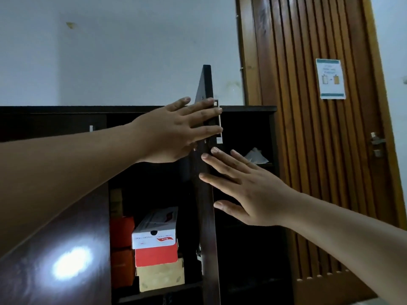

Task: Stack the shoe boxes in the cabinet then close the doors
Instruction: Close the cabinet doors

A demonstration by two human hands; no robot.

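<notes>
A dark wooden cabinet (248, 109) stands in front of me with one door (206, 212) swung out, seen edge-on. My left hand (176, 130) lies flat with straight fingers across the door's upper edge, beside its white handle (219, 137). My right hand (246, 186) reaches from the right, fingers spread, fingertips touching the door's edge lower down. Inside the open compartment is a stack: a white shoe box (155, 231) on a red box (156, 255) on a tan cardboard box (160, 277). Orange boxes (121, 232) stand to their left.
A slatted brown room door (308, 133) with a paper notice (330, 79) and a metal handle (377, 143) stands right of the cabinet. A white crumpled item (256, 156) lies in the cabinet's right compartment. A glossy closed cabinet door (66, 260) fills the lower left.
</notes>
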